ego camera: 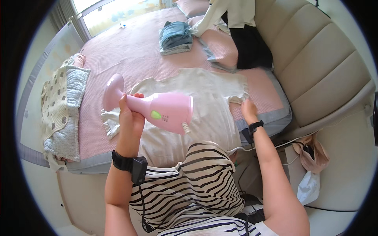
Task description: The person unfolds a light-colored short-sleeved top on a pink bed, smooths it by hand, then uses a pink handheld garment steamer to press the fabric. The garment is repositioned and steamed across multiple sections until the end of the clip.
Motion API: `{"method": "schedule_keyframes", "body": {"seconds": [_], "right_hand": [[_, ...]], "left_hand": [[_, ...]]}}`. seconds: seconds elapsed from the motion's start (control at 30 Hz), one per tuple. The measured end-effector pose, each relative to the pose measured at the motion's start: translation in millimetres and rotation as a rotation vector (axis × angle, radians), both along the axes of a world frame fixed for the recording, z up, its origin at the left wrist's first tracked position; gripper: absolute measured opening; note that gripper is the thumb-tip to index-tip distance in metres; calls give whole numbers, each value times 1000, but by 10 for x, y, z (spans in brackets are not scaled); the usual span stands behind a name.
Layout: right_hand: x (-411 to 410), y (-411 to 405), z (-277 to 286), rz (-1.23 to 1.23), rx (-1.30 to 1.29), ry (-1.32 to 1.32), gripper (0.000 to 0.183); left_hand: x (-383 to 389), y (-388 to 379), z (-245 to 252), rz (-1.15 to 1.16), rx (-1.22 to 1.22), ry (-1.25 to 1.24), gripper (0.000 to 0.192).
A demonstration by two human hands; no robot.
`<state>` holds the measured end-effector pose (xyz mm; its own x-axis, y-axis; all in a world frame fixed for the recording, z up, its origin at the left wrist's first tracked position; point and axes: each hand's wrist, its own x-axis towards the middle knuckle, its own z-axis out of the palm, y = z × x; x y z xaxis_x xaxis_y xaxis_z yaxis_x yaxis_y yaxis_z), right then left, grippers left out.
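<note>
My left hand grips the neck of a pink handheld garment steamer, its round head towards the left and a green button on its side. The steamer is held above a cream short-sleeved shirt, which lies spread on the pink quilted bed cover. At the shirt's right sleeve, my right hand has its fingers closed on the cuff. A white cord leaves the steamer's base and runs to the right, near my right forearm. Both wrists wear black straps.
Folded blue and grey clothes lie at the bed's far middle. A white top and a black garment lie by the padded headboard. A patterned knit garment lies at left. Bags stand right of the bed.
</note>
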<state>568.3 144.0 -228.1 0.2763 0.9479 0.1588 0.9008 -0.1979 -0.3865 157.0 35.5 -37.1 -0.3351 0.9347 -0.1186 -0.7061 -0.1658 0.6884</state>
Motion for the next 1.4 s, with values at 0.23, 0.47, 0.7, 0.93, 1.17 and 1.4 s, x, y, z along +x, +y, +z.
{"method": "schedule_keyframes", "body": {"seconds": [0.23,0.47,0.7,0.93,1.17,1.4], "right_hand": [[865,100,-29,-71,-14,-229,23],[1598,1,55,-96,7,-281,21],[796,75,883,-11,22,-503,42],[-1220,-508,2322,1085,-211,256,71],[-1956,-698,2374,889,-79,142,70],[-1426,-574,2481,638,-32,481,45]], "left_hand": [[54,-23,-92,-94,-55,-56,20],[306,-22,-170,-142,-119,-109,22],[466,-45,-139,-180,-127,-107,23],[631,245,-278,-315,1,135,27],[952,390,-37,-301,187,306,43],[500,316,390,-1022,179,1338,71]]}}
